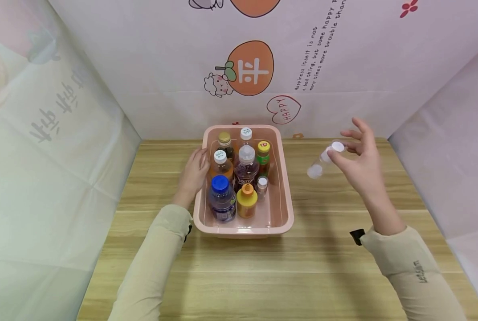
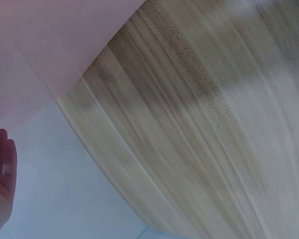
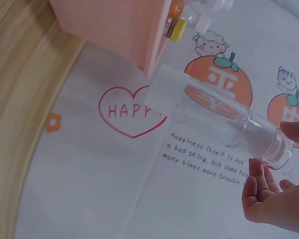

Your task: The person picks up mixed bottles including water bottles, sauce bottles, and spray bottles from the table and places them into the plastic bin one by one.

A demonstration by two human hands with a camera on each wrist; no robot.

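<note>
My right hand [image 1: 363, 167] pinches one end of a clear cylindrical bottle [image 3: 209, 112] with white ends between thumb and fingers. This bottle is tilted in the air to the right of a pink plastic bin [image 1: 288, 196]. My left hand [image 1: 194, 174] rests against the bin's left rim with its fingers extended; in the left wrist view only part of that hand [image 2: 2, 181] shows. Inside the bin stand a blue-capped bottle [image 1: 222, 203], a yellow squeeze bottle [image 1: 247, 204], a purple drink bottle [image 1: 247, 171], a small white-capped bottle [image 1: 262, 188] and several others.
The bin stands on a wood-grain table [image 1: 243, 276]. A white printed sheet [image 1: 162, 80] rises behind the table, and pale sheets hang at the left and right sides. The bin's front right part shows bare floor [image 1: 271, 218].
</note>
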